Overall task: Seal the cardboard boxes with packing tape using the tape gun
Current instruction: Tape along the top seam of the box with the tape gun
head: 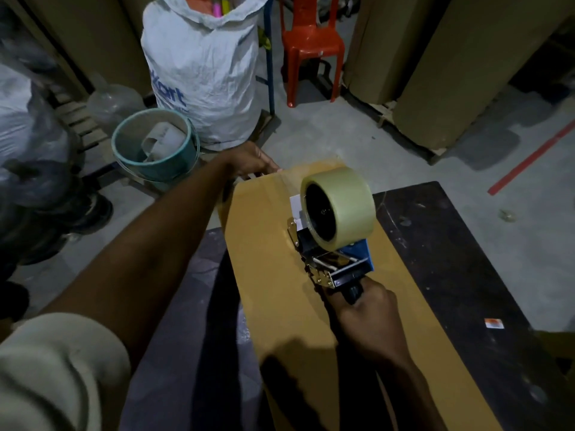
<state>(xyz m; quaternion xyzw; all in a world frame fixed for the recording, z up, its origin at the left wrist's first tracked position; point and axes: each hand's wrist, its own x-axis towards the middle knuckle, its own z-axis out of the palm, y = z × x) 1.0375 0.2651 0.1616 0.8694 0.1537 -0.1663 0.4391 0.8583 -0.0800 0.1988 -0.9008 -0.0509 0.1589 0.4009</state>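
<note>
A long brown cardboard box (267,275) lies lengthwise on a dark table (451,275), its far end reaching past the table's edge. My right hand (370,318) grips the black handle of a blue tape gun (336,262), which sits on the box top near its middle. A roll of clear tape (342,203) is mounted on the gun. My left hand (252,161) reaches out to the box's far left corner and holds its edge, fingers curled over it. A small white label (295,206) shows on the box just beyond the gun.
On the floor beyond the box stand a teal bucket (155,163) with paper scraps, a white woven sack (205,73) and a red plastic chair (311,45). Tall cardboard stacks (451,66) line the back right. Red floor tape (532,160) runs at right.
</note>
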